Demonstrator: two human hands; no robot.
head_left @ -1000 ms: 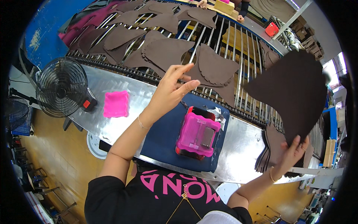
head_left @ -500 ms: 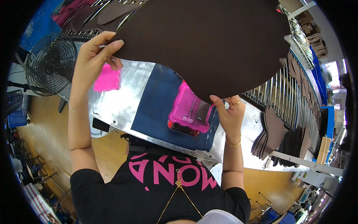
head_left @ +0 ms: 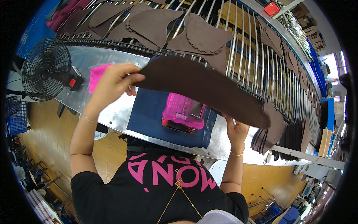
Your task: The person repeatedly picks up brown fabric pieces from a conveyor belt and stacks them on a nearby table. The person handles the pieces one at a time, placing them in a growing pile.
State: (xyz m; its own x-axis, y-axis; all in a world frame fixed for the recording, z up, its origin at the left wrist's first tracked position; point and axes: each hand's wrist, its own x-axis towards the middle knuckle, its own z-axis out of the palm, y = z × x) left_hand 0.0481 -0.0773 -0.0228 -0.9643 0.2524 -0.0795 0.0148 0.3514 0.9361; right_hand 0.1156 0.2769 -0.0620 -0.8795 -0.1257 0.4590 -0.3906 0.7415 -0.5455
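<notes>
A dark brown flat cut piece (head_left: 197,83) is stretched between my two hands above the table, tilted so that it looks narrow. My left hand (head_left: 118,80) pinches its left end between thumb and fingers. Under its right part, my right hand (head_left: 236,131) grips the near edge, with some fingers hidden behind the piece. Below it, on a dark blue mat (head_left: 147,115), stands a pink plastic tray (head_left: 175,112) with a dark device in it. The tray rests on something red and black. Another pink scalloped item (head_left: 97,76) lies beside my left hand.
Beyond the metal table (head_left: 112,112) runs a rack of metal rollers (head_left: 242,48) bearing several brown cut pieces (head_left: 154,24). A black fan (head_left: 46,71) stands at the left. Stacks of brown pieces (head_left: 269,128) lie at the right, next to a white bar (head_left: 305,156).
The brown piece has come down and tilted from broad to narrow, uncovering the rack behind it. My left hand has moved down and right; my right hand has dropped slightly.
</notes>
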